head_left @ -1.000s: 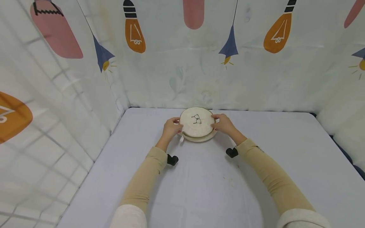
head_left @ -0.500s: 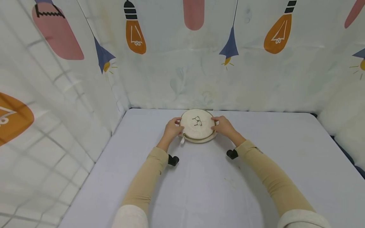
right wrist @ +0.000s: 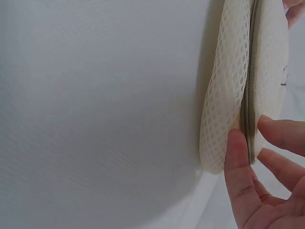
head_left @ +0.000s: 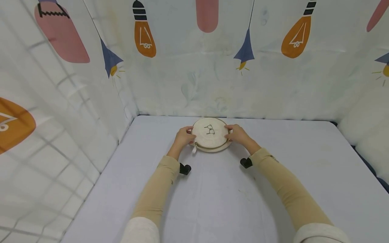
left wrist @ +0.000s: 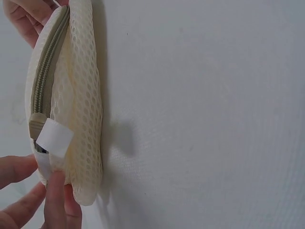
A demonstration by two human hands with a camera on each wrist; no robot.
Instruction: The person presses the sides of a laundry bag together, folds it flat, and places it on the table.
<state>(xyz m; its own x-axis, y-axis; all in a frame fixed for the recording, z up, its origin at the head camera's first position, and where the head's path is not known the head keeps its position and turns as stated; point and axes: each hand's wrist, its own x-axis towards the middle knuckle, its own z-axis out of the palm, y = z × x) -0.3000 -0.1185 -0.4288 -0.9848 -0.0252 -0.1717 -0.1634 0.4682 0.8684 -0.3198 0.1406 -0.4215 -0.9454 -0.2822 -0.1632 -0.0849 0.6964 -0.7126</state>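
Note:
A round cream mesh laundry bag point(head_left: 209, 135) lies near the far edge of the table, a small dark line drawing on its top. My left hand point(head_left: 183, 136) pinches its left rim, thumb against the side and fingertips at the top panel. Opposite, my right hand point(head_left: 238, 134) pinches the right rim in the same way. A zip point(right wrist: 249, 90) runs round the side; in the left wrist view its slider point(left wrist: 38, 125) sits close to my left fingers, beside a white tab point(left wrist: 55, 137). The underside of the bag is hidden.
The bag rests on a white-covered table point(head_left: 218, 202). Behind it hangs a pale curtain point(head_left: 182, 84) printed with bulbs and lamps, and another sheet point(head_left: 60, 135) closes the left side. Black camera mounts point(head_left: 184, 169) stick out from both wrists.
The far edge of the bag's top has come down slightly toward me since a second ago. Over the last half second, bag and hands are almost still, both hands keeping their hold.

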